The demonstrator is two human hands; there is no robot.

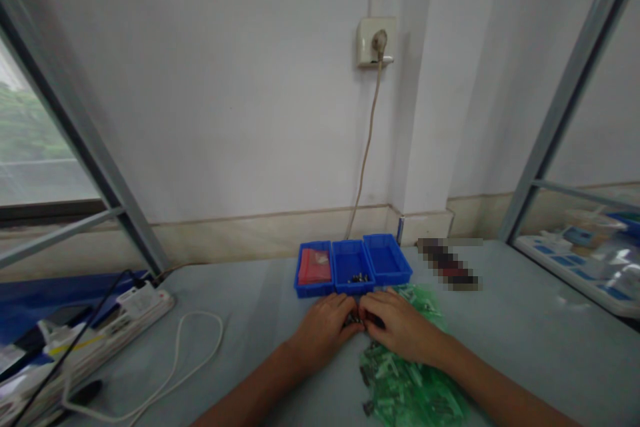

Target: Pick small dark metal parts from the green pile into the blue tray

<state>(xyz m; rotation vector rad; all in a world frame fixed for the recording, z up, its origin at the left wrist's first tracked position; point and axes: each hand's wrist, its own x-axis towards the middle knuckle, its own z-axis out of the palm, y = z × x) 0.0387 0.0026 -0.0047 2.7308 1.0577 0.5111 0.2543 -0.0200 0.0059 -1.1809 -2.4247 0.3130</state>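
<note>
My left hand (pixel 325 325) and my right hand (pixel 395 325) meet at the table's middle, fingers curled inward and fingertips nearly touching. Small shiny metal pieces (pixel 354 322) show between them; their exact kind is too small to tell. A dark gap or object lies under my right fingers. Just beyond the hands stand joined blue bins: the left bin (pixel 314 292) holds a red packet (pixel 314 268), the middle bin (pixel 345 253) holds small metal parts (pixel 359 277). The right bin (pixel 387 257) shows a bare floor. Beneath my right forearm lies a green plastic bag (pixel 400 393) with small clear packets in it.
On the left, a white power strip (pixel 150 307) and a looped white cable (pixel 220 333) lie on the grey table (pixel 250 293). A pixelated dark item (pixel 450 265) is at the back right. Cluttered shelving stands far right. A cord (pixel 369 133) hangs from the wall socket (pixel 367 40).
</note>
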